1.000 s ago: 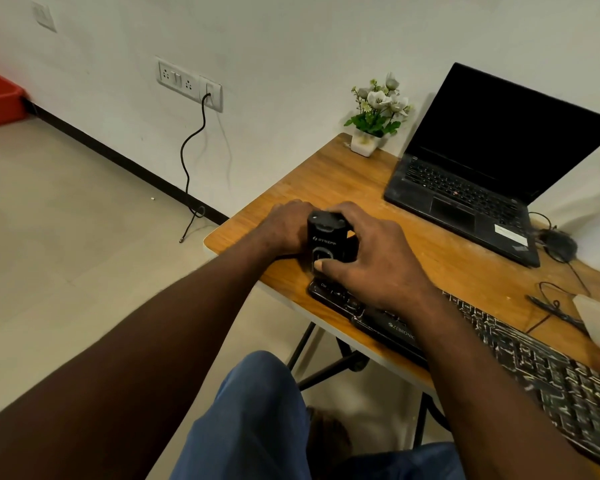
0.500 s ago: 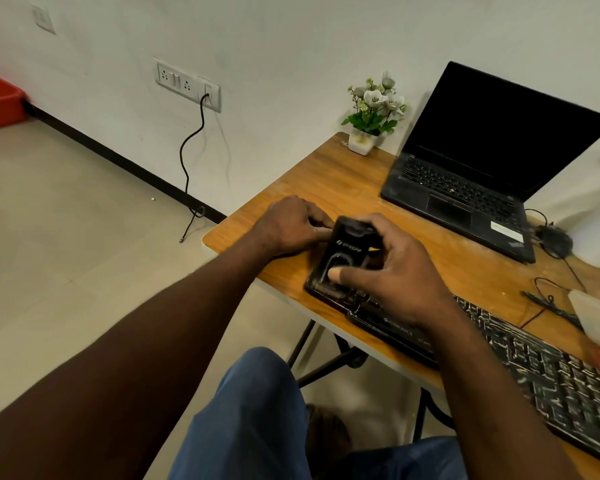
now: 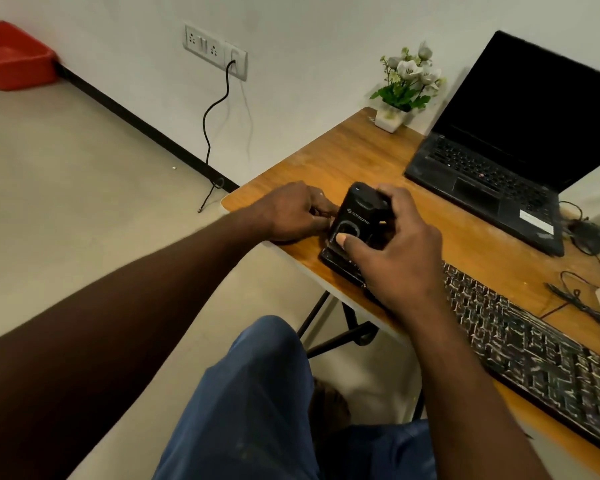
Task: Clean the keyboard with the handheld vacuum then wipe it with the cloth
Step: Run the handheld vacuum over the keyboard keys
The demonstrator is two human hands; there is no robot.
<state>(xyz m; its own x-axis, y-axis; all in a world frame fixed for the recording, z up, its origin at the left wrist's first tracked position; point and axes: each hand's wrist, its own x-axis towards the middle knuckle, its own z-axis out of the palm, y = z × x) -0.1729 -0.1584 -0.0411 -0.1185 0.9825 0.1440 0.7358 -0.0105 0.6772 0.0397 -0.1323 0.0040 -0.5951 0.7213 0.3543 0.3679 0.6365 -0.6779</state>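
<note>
We see the right hand (image 3: 395, 261) laid over the vacuum (image 3: 359, 211) from the near side. Its grip is clamped on the vacuum, w/ the thumb pressed on the round ring at the front and the other fingers wrapped on the far side. The left hand (image 3: 291, 213) rests on the tabletop (image 3: 326, 157) w/ fingers curled, tips at the vacuum's left side. We cannot tell if this grip holds it or only touches. Both forearms are stretched forward.

The vacuum is a small black plastic box w/ rounded corners, standing on the left end of the keyboard (image 3: 534, 351). The keyboard is long and black, keys w/ pale specks.

The tabletop is orange-brown wood grain, worn in places. At the back are an open black laptop (image 3: 492, 181), a white pot w/ white flowers (image 3: 406, 81) & a black mouse (image 3: 589, 235). The wall is white w/ a socket (image 3: 215, 50) & a black cable (image 3: 215, 109). The floor (image 3: 84, 168) is beige, w/ a red tub (image 3: 11, 53) in the far corner.
</note>
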